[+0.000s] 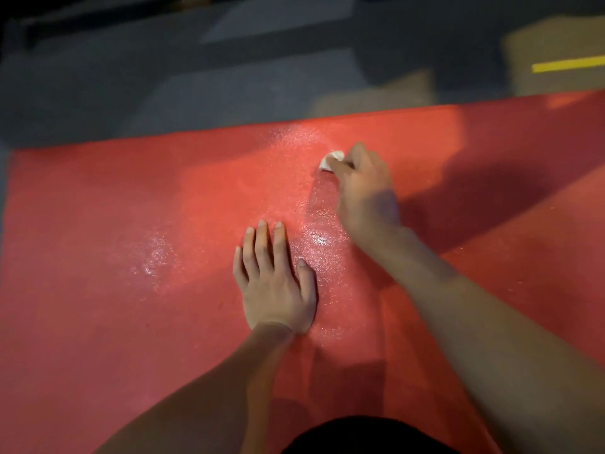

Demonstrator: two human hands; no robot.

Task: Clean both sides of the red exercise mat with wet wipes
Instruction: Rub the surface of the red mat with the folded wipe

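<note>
The red exercise mat (131, 290) lies flat on the grey floor (163, 77). The left hand (275, 283) rests palm down on it, fingers straight and together. Beyond and to the right, the right hand (363, 188) reaches forward, its curled grip holding a white wet wipe (330, 160) against the mat; wet streaks glisten between the hands.

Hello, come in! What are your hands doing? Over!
Left hand flat on red mat. Right hand gripping wet wipe, on mat. Nothing blocking.
</note>
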